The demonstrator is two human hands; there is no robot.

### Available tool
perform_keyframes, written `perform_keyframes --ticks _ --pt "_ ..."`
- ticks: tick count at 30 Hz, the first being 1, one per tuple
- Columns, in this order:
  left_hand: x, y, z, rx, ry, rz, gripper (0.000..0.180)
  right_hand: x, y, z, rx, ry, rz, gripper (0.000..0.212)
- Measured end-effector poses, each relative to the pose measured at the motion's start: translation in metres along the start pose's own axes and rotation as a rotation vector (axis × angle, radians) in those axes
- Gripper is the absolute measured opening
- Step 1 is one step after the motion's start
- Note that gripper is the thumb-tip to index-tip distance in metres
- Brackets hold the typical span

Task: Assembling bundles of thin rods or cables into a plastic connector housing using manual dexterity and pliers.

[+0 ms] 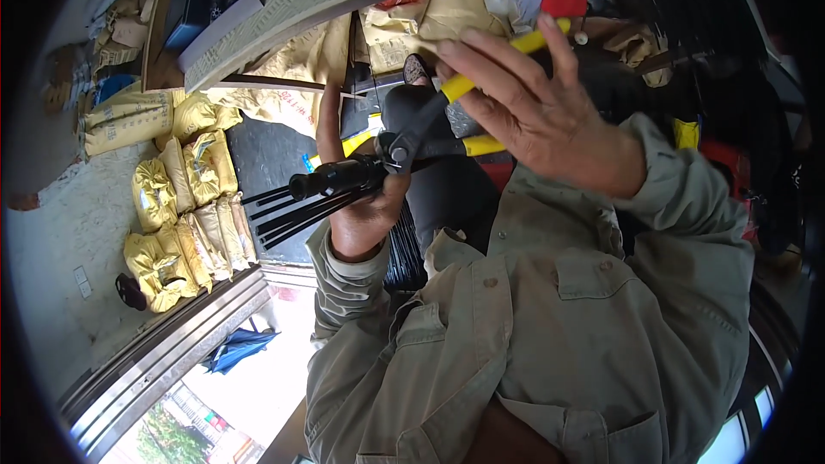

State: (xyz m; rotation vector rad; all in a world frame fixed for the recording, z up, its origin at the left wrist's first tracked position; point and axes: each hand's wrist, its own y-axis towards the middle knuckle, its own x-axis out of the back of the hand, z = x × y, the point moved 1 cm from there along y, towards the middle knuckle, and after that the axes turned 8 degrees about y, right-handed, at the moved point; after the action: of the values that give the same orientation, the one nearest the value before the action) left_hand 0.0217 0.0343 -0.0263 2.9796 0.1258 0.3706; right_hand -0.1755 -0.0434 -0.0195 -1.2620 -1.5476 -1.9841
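Where the right hand [550,125] lies: across the upper yellow handle [461,87], fingers spread wide, palm beside the lower handle [483,146]; no closed grip shows.
Left hand [369,219]: beneath the black rods [301,219] and the pivot [399,155]; fingers mostly hidden, so I cannot tell how tightly it holds.
Yellow-handled cutter [422,125]: between the hands, pivot nearer the left, handles apart.
Cutter's long axis: left to right, rising rightward, handles pointing right.
Black rods' direction: fanning toward lower left.
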Motion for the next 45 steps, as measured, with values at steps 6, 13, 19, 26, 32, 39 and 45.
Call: perform_keyframes --ticks 6,13,19,26,32,39,45 --pt "-0.006 0.001 -0.006 -0.012 -0.116 -0.001 0.082 -0.017 -0.025 0.036 -0.337 0.496 0.013 0.031" --pt "-0.005 0.002 -0.013 -0.040 0.043 0.023 0.081 -0.016 -0.009 0.031 -0.433 1.105 -0.082 0.032" --pt "-0.001 0.000 -0.015 0.042 0.224 -0.048 0.083 -0.005 -0.010 0.007 -0.116 0.220 -0.171 0.034" --pt "-0.007 0.001 -0.015 0.042 0.019 -0.088 0.085 0.001 0.003 0.004 -0.150 0.522 -0.145 0.035" --pt "-0.012 0.002 -0.017 0.053 0.005 -0.101 0.085 -0.024 0.018 0.031 -0.495 1.469 -0.143 0.040" --pt "-0.002 0.002 -0.007 -0.117 -0.005 -0.017 0.087 -0.049 0.025 0.030 -0.411 1.422 -0.272 0.031" --pt "-0.007 0.004 -0.007 -0.100 0.199 -0.144 0.081 -0.046 0.025 0.042 -0.421 1.314 -0.402 0.021"
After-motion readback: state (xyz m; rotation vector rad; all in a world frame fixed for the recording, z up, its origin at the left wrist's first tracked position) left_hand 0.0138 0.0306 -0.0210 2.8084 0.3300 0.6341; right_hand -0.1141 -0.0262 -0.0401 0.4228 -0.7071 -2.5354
